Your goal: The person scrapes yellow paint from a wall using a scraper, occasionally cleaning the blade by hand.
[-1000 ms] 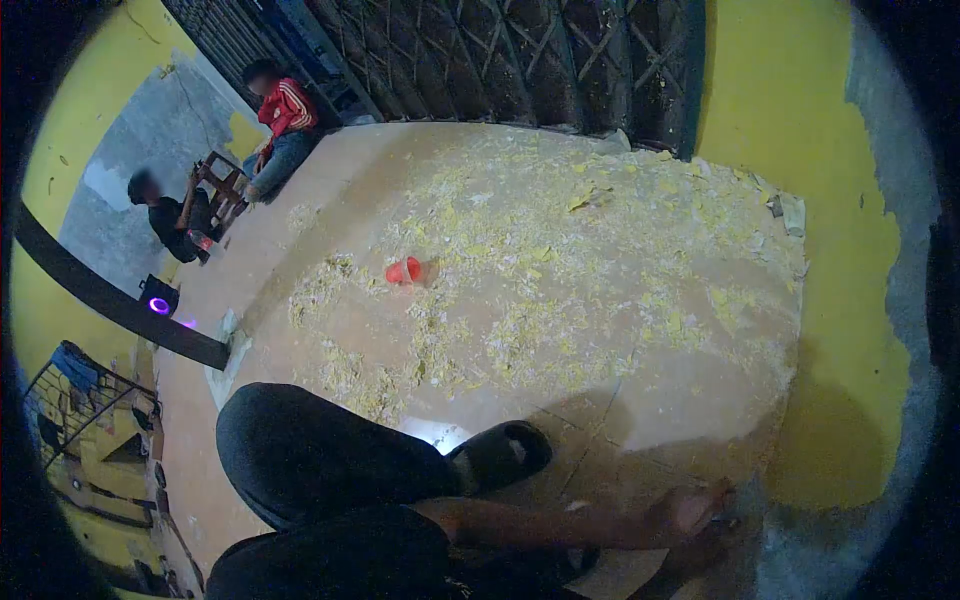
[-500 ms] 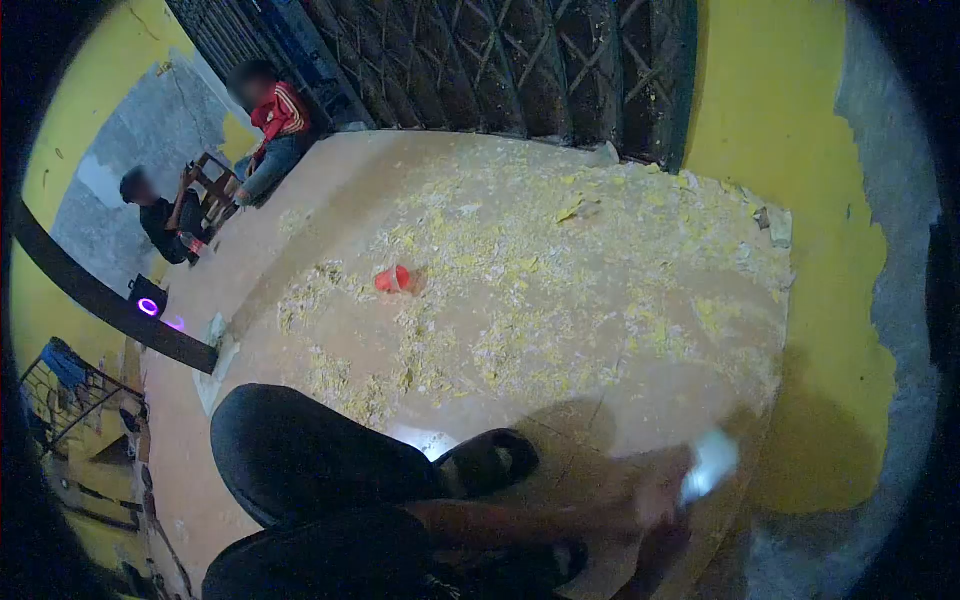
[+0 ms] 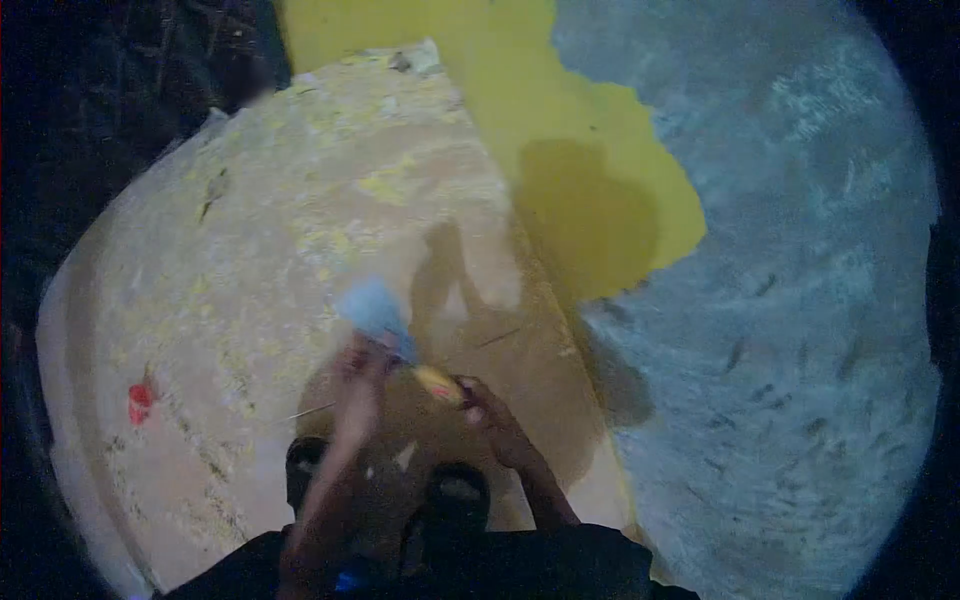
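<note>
My right hand (image 3: 480, 403) is closed around the end of a yellow handle (image 3: 438, 385). From this handle a pale blue, fan-shaped blade (image 3: 375, 308) points up and to the left, making up what looks like a scraper. Beside the lower left edge of the blade, my left hand (image 3: 366, 362) has its fingers bent against it. Motion blurs the fingers and the blade. Both hands are above the tan floor (image 3: 500, 385), in front of my feet.
Yellow and whitish flakes (image 3: 385, 185) litter the floor. A red cup (image 3: 140, 402) lies at the left. The wall at the right has yellow paint (image 3: 590, 200) and bare grey plaster (image 3: 780, 350). A dark lattice gate (image 3: 130, 80) stands at the upper left.
The view has swung right towards the wall, and the two people have left it. My feet now show below my hands. Both hands are now at the pale tool.
</note>
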Action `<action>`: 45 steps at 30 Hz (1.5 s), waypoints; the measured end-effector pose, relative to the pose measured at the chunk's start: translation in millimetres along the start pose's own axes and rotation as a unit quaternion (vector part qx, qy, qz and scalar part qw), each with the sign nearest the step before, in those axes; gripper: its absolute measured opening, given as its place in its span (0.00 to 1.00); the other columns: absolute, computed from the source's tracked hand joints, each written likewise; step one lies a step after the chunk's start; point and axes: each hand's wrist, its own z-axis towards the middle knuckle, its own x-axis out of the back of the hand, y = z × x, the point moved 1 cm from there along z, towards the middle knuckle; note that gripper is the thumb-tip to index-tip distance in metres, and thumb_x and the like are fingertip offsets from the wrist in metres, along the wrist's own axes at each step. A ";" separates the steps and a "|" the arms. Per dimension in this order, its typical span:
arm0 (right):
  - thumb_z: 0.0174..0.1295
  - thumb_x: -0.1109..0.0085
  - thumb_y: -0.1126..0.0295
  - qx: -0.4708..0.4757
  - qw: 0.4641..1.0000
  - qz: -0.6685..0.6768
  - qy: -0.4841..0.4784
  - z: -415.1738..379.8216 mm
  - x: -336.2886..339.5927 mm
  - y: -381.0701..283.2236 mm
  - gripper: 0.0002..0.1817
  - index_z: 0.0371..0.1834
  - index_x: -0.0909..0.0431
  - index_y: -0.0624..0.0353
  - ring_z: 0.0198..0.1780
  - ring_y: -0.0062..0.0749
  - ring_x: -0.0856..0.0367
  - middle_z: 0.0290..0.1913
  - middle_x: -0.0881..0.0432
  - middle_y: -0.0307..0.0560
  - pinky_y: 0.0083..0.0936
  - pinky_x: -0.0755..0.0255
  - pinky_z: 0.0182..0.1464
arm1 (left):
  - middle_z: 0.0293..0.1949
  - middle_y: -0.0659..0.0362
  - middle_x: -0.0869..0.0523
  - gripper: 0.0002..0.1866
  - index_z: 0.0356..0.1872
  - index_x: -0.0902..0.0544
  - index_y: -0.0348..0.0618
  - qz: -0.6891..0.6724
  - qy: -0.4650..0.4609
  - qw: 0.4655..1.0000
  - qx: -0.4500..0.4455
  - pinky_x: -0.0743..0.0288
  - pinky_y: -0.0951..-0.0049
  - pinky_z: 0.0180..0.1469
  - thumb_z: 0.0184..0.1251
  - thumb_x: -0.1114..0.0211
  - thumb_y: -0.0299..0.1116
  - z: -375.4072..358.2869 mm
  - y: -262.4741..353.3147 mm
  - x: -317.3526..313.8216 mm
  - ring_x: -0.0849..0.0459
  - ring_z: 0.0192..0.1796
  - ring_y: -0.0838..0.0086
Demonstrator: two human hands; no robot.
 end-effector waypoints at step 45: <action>0.74 0.53 0.66 -0.070 0.828 -0.312 0.460 -42.6 104.9 -65.4 0.07 0.39 0.33 0.56 0.20 0.10 0.37 0.24 0.27 0.34 0.14 0.46 0.19 | 0.59 0.42 0.25 0.26 0.58 0.26 0.34 0.007 -0.284 0.919 -0.272 0.28 0.59 0.62 0.55 0.36 0.27 8.0 -71.8 -258.0 0.24 0.60 0.48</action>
